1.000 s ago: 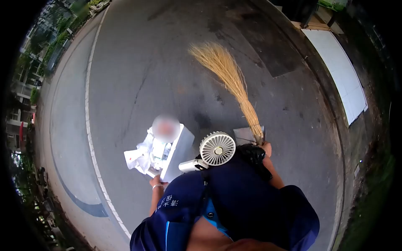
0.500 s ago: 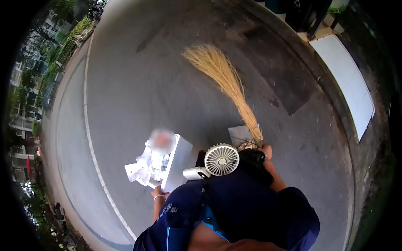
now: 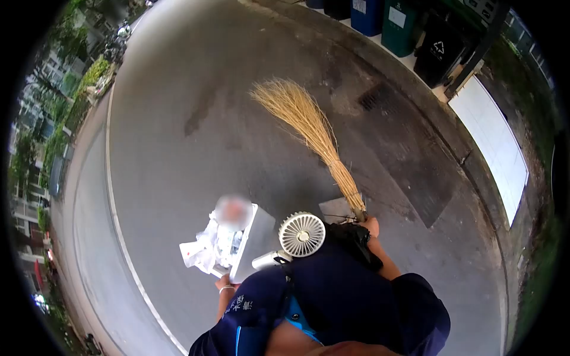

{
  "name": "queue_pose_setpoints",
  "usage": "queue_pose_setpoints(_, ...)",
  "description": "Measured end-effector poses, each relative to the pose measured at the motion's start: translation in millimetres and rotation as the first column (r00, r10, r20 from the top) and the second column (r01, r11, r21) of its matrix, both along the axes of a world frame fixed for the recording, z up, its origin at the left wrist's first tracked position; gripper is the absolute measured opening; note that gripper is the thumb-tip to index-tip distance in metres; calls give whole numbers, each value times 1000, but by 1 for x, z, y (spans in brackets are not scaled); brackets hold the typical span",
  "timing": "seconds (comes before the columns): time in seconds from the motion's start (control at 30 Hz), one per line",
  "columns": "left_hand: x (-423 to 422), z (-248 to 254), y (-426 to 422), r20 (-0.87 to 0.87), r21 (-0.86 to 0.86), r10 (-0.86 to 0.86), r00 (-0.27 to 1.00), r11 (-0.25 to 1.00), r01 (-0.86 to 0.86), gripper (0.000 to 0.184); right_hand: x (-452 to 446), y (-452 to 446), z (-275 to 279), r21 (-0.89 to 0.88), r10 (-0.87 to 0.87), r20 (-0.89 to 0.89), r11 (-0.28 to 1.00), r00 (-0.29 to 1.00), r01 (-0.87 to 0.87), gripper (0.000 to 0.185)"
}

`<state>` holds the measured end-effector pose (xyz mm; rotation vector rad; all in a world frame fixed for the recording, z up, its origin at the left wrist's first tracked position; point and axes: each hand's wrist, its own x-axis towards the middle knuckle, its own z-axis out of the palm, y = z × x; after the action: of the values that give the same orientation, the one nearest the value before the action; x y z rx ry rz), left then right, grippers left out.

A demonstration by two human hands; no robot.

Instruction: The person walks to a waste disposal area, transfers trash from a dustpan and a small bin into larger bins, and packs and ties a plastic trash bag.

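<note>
My left hand [image 3: 225, 283] is closed on the near edge of a white box [image 3: 252, 234], perhaps foam. Crumpled white plastic bags [image 3: 205, 246] and other items fill it, and a blurred patch covers its far end. On the right, my right hand [image 3: 371, 226] is wrapped round the lower end of a straw broom [image 3: 320, 136], whose bristles fan out ahead over the road. A grey flat panel [image 3: 335, 209] and a black plastic bag [image 3: 356, 240] are beside that hand; how they are held is hidden. A white handheld fan [image 3: 302, 235] hangs at my chest.
Several wheeled bins, among them a green bin [image 3: 402, 29] and a black bin [image 3: 439, 50], line the right kerb. A white board [image 3: 493, 145] lies beside it. A drain grate [image 3: 380, 98] is set in the road. A white line [image 3: 113, 190] runs along the left.
More of the bins at the upper right has come into view, and the drain grate shows more clearly. The box and broom have shifted slightly in view; both hands keep their hold.
</note>
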<state>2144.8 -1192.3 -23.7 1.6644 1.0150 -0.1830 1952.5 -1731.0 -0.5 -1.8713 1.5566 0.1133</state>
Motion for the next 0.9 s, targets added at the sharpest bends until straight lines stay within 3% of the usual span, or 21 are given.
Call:
queue_pose_setpoints(0.23, 96, -10, -21, 50, -50, 12, 999, 999, -10, 33, 83, -29, -22, -32, 29, 154, 999, 988, -25, 54)
queue_pose_setpoints(0.3, 122, -8, -23, 64, -61, 12, 998, 998, -8, 33, 102, -38, -18, -9, 23, 14, 1000, 1000, -23, 54)
queue_pose_setpoints(0.43, 183, -11, -29, 114, -118, 4, 994, 993, 10, 31, 162, -34, -1, 4, 50, 2, 999, 999, -50, 49)
queue_pose_setpoints(0.57, 248, -44, -37, 166, -206, -5, 986, 978, 39, 30, 222, -69, -29, -71, 103, -22, 992, 994, -104, 39)
queue_pose_setpoints(0.63, 281, -88, -26, 84, 267, -314, 946, 921, 282, 32, 234, -70, -27, -117, 94, 46, 989, 994, -88, 40)
queue_pose_setpoints(0.67, 303, -93, -24, 119, 33, -232, 965, 973, 230, 29, 241, -67, -26, -97, 117, 25, 989, 993, -114, 41)
queue_pose_setpoints(0.7, 311, -67, -47, 147, -114, -99, 984, 987, 117, 27, 247, -65, -27, -76, 140, 4, 987, 990, -139, 43)
queue_pose_setpoints(0.77, 340, -40, -75, 39, -211, -135, 990, 967, 141, 28, 260, -80, -43, -14, 157, -36, 987, 987, -158, 52)
queue_pose_setpoints(0.8, 334, 58, -152, 164, -72, -87, 983, 992, 100, 32, 279, -87, -31, -61, 117, -2, 991, 993, -117, 55)
queue_pose_setpoints(0.9, 378, 62, -164, 117, -7, -133, 984, 991, 134, 32, 318, -98, -17, -76, 39, 22, 996, 999, -38, 62)
